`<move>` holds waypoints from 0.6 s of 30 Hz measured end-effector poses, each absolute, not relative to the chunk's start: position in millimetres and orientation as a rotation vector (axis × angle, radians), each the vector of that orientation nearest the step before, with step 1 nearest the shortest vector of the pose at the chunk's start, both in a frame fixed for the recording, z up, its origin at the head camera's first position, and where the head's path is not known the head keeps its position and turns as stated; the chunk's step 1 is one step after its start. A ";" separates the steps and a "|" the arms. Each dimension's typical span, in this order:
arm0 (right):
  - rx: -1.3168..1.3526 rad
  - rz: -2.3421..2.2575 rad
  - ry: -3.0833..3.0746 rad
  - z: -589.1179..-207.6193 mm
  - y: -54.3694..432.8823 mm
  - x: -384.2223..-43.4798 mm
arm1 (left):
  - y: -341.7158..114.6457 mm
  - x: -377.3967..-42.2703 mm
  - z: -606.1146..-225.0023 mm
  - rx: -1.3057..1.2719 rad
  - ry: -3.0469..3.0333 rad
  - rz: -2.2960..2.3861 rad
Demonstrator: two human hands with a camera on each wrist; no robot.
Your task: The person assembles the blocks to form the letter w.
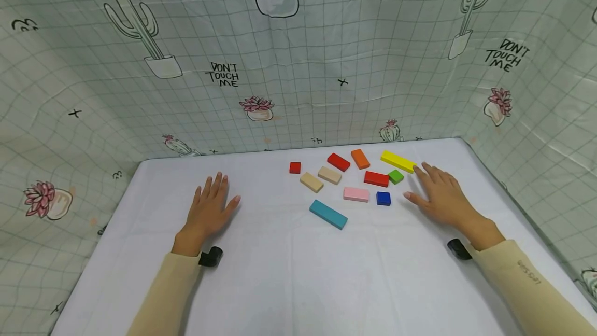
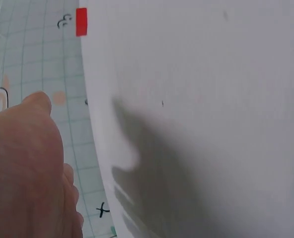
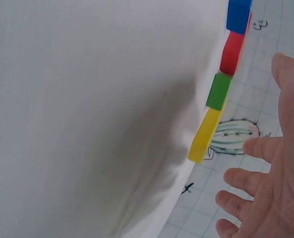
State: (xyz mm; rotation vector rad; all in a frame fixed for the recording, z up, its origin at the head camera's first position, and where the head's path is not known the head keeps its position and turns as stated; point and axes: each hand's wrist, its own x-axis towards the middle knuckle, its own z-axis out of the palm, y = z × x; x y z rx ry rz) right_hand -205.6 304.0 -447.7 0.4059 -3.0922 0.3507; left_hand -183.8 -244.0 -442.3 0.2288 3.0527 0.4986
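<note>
My left hand (image 1: 210,209) hovers palm down over the left of the white table, fingers straight, its shadow below it in the left wrist view. On the right, my right hand (image 1: 440,196) has its fingers spread and holds nothing; its index fingertip overlaps the end of the long yellow block (image 1: 398,161) in the head view. Near that hand lie a small green block (image 1: 396,176), a blue block (image 1: 383,198) and a red block (image 1: 375,179). A pink block (image 1: 356,194) and a long teal block (image 1: 328,214) lie further left, nearer the front.
Farther back are an orange block (image 1: 360,159), another red block (image 1: 338,162), two beige blocks (image 1: 329,175) and a small red square block (image 1: 295,167). A cactus-print cloth (image 1: 298,51) hangs behind the white tabletop (image 1: 261,274) and at both sides.
</note>
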 end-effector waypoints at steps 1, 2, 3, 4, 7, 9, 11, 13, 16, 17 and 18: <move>0.412 0.346 -3.090 -447.9 302.6 -205.0 | -241.3 -183.5 -442.0 0.233 3.054 0.504; 0.419 0.341 -3.087 -448.0 301.4 -204.4 | -238.8 -183.2 -441.9 0.239 3.055 0.506; 0.425 0.339 -3.085 -448.3 300.0 -204.0 | -236.3 -182.7 -441.7 0.245 3.055 0.505; 0.431 0.335 -3.084 -448.6 298.6 -203.7 | -233.7 -182.3 -441.6 0.249 3.057 0.496; 0.440 0.328 -3.086 -449.4 294.9 -202.9 | -227.1 -182.2 -443.2 0.262 3.057 0.482; 0.446 0.327 -3.086 -449.7 292.5 -202.1 | -223.6 -182.4 -444.8 0.277 3.053 0.473; 0.456 0.328 -3.082 -449.6 290.1 -201.4 | -220.3 -182.4 -445.6 0.292 3.043 0.473; 0.469 0.329 -3.074 -449.2 287.9 -200.6 | -216.7 -182.0 -445.5 0.314 3.038 0.479; 0.493 0.345 -3.063 -448.3 284.1 -199.4 | -211.2 -180.5 -444.6 0.334 3.026 0.489; 0.500 0.349 -3.059 -447.8 282.7 -198.9 | -209.6 -180.2 -444.1 0.340 3.021 0.487; 0.506 0.353 -3.056 -447.6 281.8 -198.5 | -207.9 -180.0 -444.2 0.343 3.018 0.488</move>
